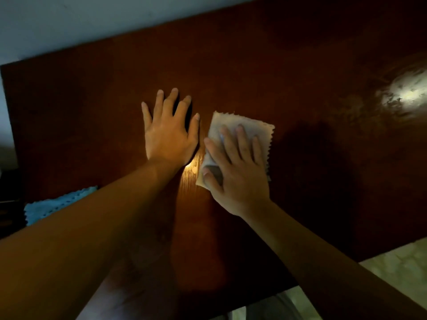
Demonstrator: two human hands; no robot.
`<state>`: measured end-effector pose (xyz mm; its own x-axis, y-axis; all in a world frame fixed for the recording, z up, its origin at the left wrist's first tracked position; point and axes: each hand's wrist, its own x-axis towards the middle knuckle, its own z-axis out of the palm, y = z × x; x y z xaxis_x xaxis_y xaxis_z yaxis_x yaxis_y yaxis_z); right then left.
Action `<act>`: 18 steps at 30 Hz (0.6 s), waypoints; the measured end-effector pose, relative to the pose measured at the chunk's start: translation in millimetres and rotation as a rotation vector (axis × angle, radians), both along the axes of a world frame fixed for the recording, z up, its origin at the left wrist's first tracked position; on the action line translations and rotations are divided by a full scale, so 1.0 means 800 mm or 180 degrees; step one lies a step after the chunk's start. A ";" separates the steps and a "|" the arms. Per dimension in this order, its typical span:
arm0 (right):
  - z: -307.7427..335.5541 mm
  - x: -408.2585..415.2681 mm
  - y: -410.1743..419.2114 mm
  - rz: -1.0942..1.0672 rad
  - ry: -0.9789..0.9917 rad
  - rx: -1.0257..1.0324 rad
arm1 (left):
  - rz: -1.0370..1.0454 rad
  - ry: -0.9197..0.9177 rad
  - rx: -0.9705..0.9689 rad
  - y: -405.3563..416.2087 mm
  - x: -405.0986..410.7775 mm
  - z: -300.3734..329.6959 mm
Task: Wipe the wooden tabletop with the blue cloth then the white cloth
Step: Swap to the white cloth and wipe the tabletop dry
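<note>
The dark wooden tabletop (265, 72) fills most of the head view. My right hand (235, 172) lies flat on the white cloth (251, 128), pressing it against the wood near the middle of the table; the cloth's zigzag edge shows beyond my fingers. Just left of it, my left hand (169, 132) rests palm down on the bare wood with its fingers spread and nothing in it. The blue cloth (49, 206) lies at the table's near left edge, partly hidden by my left forearm.
A pale wall (69, 21) runs behind the table's far edge. Light floor (397, 266) shows past the near right edge. A bright reflection (406, 91) glares on the wood at the far right.
</note>
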<state>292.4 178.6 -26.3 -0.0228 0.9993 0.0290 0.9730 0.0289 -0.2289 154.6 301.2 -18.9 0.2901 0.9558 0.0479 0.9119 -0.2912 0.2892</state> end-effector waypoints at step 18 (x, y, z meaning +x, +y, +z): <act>0.003 0.098 -0.002 -0.1255 -0.0263 -0.0525 | -0.0613 -0.0054 -0.0189 -0.039 0.047 0.006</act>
<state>370.7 177.1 -24.1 0.3661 0.9231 -0.1176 0.9175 -0.3791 -0.1201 192.5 270.0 -14.2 0.4673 0.8841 -0.0006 0.8359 -0.4416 0.3259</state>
